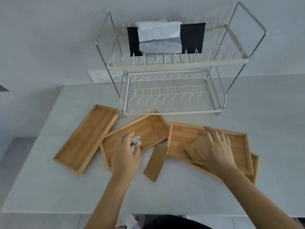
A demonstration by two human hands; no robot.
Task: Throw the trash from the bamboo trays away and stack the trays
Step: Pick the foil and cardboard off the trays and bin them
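Observation:
Several bamboo trays lie on the white counter. A long empty tray (85, 139) is at the left. The middle tray (148, 129) holds a crumpled white paper ball (136, 141), and my left hand (127, 154) is closed around it. The right tray (183, 136) rests on top of another tray (254, 167). My right hand (216, 149) lies flat in the right tray, pressing on a brown cardboard piece (194, 148). A second brown cardboard piece (156, 162) lies on the counter between the middle and right trays.
A two-tier wire dish rack (173, 90) stands behind the trays, with black and white cloths (165, 38) on its upper shelf. A wall socket (105, 76) is at its left. The counter's front edge (66, 212) runs near me, and something white (128, 220) shows below it.

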